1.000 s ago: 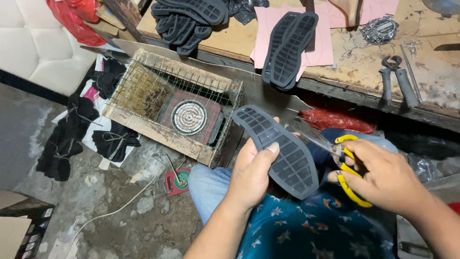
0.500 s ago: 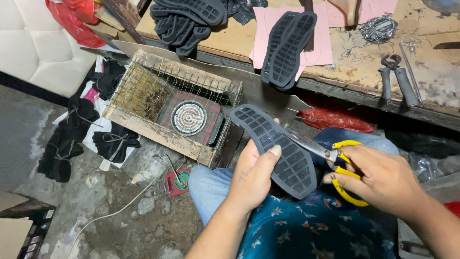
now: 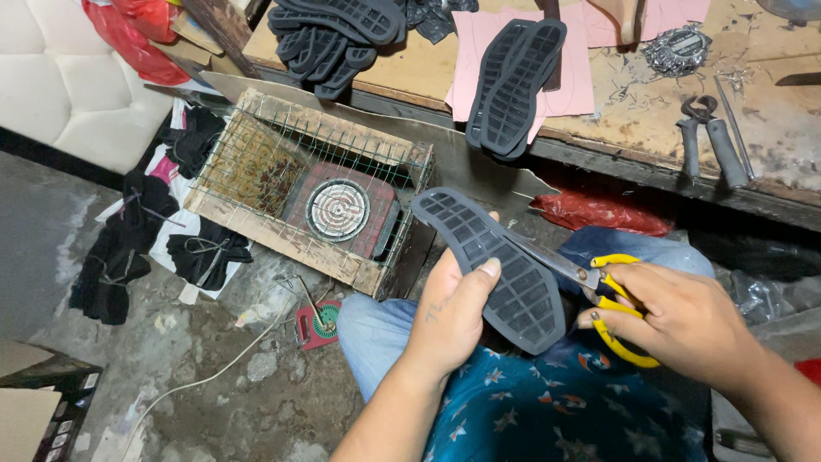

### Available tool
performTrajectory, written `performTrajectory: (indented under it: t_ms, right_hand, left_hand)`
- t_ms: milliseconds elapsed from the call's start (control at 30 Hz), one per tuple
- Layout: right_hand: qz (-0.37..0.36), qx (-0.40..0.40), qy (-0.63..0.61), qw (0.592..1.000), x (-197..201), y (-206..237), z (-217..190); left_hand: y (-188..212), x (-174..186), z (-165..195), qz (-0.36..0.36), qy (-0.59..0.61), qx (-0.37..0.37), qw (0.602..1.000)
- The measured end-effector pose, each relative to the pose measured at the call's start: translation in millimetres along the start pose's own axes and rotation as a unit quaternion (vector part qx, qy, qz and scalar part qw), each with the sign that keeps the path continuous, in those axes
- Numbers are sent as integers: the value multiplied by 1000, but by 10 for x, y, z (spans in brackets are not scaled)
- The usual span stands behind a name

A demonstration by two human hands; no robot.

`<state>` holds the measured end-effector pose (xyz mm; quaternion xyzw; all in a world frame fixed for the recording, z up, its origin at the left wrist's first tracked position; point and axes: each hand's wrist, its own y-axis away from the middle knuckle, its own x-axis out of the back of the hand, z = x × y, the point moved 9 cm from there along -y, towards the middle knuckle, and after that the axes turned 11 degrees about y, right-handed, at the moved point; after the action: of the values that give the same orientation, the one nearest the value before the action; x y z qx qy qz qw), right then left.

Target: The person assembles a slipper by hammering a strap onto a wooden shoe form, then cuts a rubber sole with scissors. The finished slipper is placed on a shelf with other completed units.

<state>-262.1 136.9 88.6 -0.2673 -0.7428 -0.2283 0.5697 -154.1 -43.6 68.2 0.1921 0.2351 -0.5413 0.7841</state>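
Trimming the edge of a dark rubber shoe sole [image 3: 492, 265] — that looks like the step in hand. The sole is held up over the lap, tread side to the camera, toe end pointing up-left toward the wire cage with the round heater coil [image 3: 339, 210].

Left hand [image 3: 449, 312] grips it from below, fingers curled shut around the underside, thumb [image 3: 479, 278] pressed flat on the tread near the middle.

Right hand [image 3: 684, 321] is closed through the yellow loops of the scissors [image 3: 590, 287]. Blades lie against the sole's right edge — whether they're parted or shut on the rubber, can't tell; the tips run behind the sole.

Next cut, I'd judge, needs the left hand to turn the sole so the blades follow the curved edge.

More soles [image 3: 513, 85] and pincers [image 3: 705, 137] lie on the workbench [image 3: 428, 73], well apart.
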Motion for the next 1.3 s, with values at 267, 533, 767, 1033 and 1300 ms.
performTrajectory:
  t_ms: [267,533,767,1033,1300]
  right_hand:
    - [51,45,-6,998,2,32,-20]
    - [76,47,-21,996,18,23,-54]
    - [11,-33,-30,999,-7,-6,-9]
    - [53,-10,-41,998,14,34,-63]
    - [117,65,-24,991,11,93,-86]
  left_hand:
    - [-9,16,-13,1,-21,-3,1000]
    - [-14,5,-45,-1,8,11,1000]
    - [-30,62,54,49,93,-36,994]
    - [-32,57,96,45,175,-46,983]
    - [-38,131,1,71,183,-41,980]
